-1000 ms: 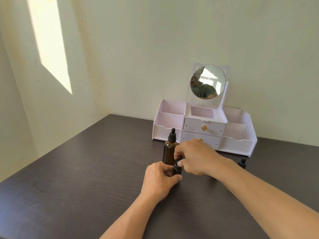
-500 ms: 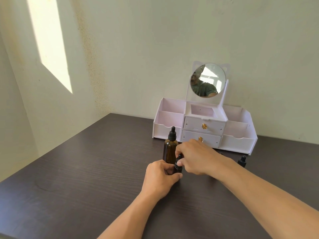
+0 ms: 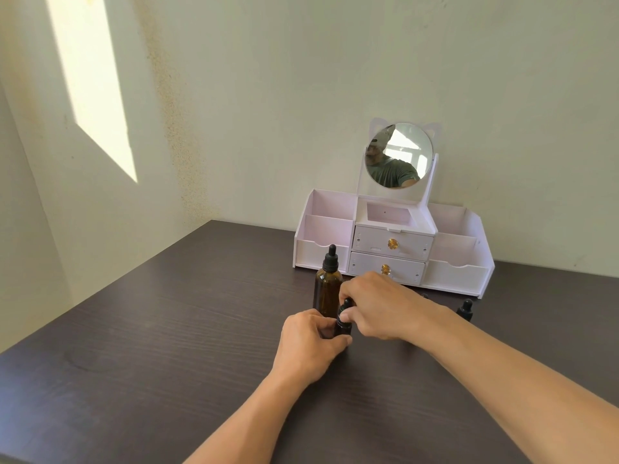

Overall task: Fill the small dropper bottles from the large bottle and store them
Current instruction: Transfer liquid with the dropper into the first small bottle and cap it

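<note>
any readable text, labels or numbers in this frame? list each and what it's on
None readable.
Large amber bottle: no label visible.
Small dropper bottle held by the left hand and right hand: a pale patch, too small to read.
White organizer: only gold knobs, no text.

The table (image 3: 140,356) bears all items. The organizer (image 3: 393,249) stands at the far edge against the wall (image 3: 301,95), with the mirror (image 3: 398,155) on top of it. The large bottle (image 3: 327,289) stands upright near the organizer's left front. The small bottle (image 3: 344,321) stands just near-right of it, between the left hand (image 3: 310,344) and right hand (image 3: 378,306). A second small bottle (image 3: 465,309) stands well right.
</note>
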